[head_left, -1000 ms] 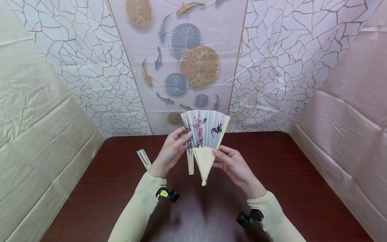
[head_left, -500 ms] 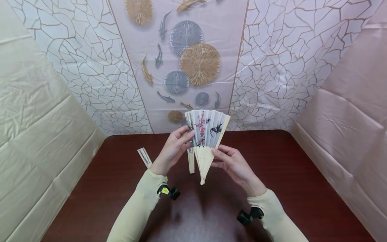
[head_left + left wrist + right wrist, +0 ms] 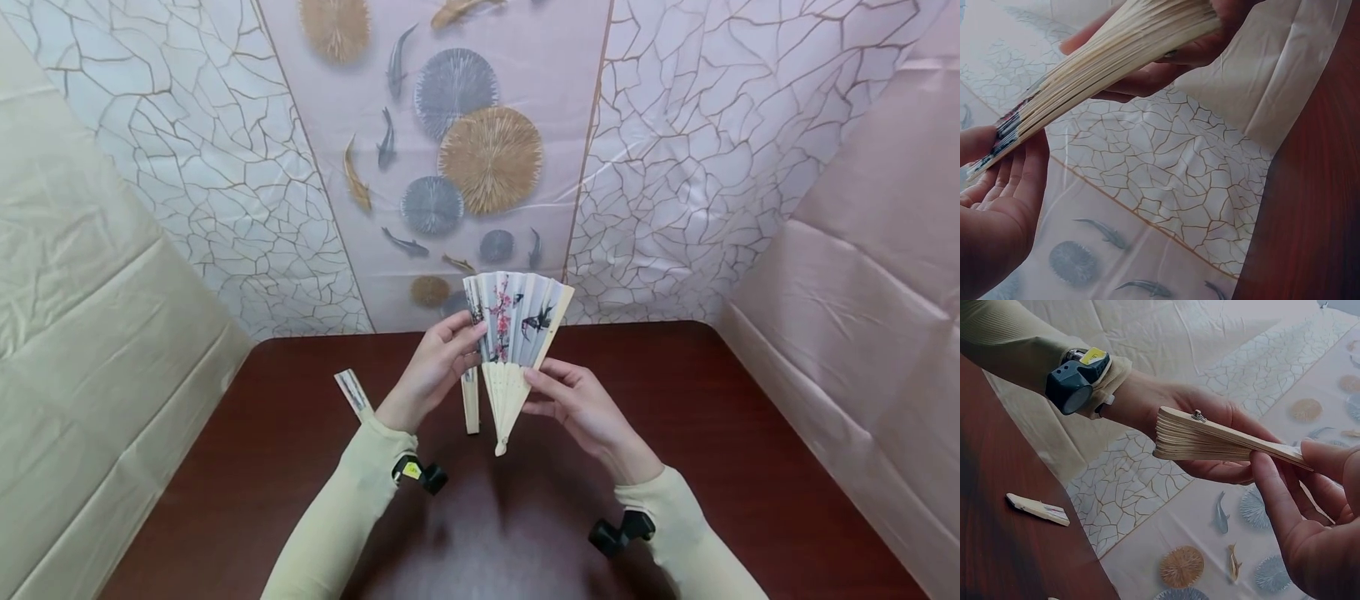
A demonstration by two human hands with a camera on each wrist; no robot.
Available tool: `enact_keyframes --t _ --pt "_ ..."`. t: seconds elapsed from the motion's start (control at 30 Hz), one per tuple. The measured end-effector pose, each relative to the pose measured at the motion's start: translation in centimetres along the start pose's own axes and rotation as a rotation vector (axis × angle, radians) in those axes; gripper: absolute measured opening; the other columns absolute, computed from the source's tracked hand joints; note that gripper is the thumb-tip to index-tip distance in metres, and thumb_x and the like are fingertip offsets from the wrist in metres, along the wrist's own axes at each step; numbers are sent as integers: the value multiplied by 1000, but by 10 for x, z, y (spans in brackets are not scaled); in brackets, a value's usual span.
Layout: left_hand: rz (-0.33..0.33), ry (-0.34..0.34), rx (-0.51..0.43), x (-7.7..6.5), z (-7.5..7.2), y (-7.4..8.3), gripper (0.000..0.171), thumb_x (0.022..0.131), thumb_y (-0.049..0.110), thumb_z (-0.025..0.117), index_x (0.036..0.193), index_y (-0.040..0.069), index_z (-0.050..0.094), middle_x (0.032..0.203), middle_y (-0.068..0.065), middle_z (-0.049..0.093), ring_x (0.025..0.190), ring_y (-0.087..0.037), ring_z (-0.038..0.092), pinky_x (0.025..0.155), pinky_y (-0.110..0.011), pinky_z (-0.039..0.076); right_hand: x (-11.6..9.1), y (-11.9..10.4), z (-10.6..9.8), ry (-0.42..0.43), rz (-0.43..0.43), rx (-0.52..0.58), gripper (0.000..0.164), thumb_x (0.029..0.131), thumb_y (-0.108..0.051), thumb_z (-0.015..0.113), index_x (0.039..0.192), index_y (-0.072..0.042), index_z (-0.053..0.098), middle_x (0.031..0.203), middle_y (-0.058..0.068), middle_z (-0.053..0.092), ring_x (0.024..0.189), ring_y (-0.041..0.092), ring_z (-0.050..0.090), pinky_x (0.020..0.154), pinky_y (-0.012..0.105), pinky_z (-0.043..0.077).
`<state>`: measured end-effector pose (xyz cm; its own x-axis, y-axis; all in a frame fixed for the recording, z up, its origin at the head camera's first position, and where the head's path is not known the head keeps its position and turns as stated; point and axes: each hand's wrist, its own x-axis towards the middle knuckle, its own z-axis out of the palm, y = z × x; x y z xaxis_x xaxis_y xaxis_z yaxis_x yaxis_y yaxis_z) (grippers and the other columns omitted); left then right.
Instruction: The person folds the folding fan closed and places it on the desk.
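Note:
A partly spread folding fan (image 3: 513, 321), with pale wooden ribs and a white leaf printed with pink blossoms and a dark bird, is held up over the table, pivot end down. My left hand (image 3: 441, 358) pinches its left edge along the leaf, thumb in front. On the other side my right hand (image 3: 581, 408) grips the outer right rib just below the leaf. In the left wrist view, the fan's stacked ribs (image 3: 1116, 59) appear edge-on. A metal pivot pin (image 3: 1198, 415) shows at its narrow end in the right wrist view.
Two folded fans lie on the dark red table (image 3: 247, 483): one folded fan (image 3: 471, 404) behind the held fan, another folded fan (image 3: 350, 390) beside my left wrist, partly hidden. Patterned cloth (image 3: 675, 167) hangs behind the table, with plain cloth at both sides.
My left hand has shifted slightly right, and the fan's left edge with it, so the fan is spread a little less. The right hand stays almost in place.

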<state>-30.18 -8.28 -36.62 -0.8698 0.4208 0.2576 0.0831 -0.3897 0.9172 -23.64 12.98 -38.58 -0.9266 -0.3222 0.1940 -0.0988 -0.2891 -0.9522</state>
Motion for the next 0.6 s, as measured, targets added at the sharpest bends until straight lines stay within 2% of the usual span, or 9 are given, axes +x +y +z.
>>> enact_keyframes --t 0.13,0.27,0.43,0.6 --pt "-7 -3 -7 3 2 -2 26 104 7 52 127 -5 55 104 -5 69 93 -16 68 82 -29 58 -1 1 -1 -9 -5 14 22 103 -9 57 123 -5 68 112 4 72 100 16 68 84 36 61" --pt "-11 -17 -10 3 4 -4 26 104 5 50 127 -7 54 103 -5 69 93 -15 69 83 -30 59 -3 3 -3 -11 -3 22 24 104 -8 56 124 -3 67 112 4 72 100 15 68 83 35 61" --pt "-15 -33 -10 3 6 -6 33 104 6 49 134 -9 50 105 -5 70 92 -15 69 82 -29 58 -6 3 -6 -15 -1 21 26 104 -9 57 127 -3 65 114 3 71 101 15 68 82 34 61" --pt "-25 -42 -49 5 9 -6 39 104 7 48 141 -6 44 111 -7 68 96 -16 68 84 -29 58 -6 3 -8 -34 -2 39 28 105 -8 54 130 -1 63 117 3 71 103 16 68 85 36 61"
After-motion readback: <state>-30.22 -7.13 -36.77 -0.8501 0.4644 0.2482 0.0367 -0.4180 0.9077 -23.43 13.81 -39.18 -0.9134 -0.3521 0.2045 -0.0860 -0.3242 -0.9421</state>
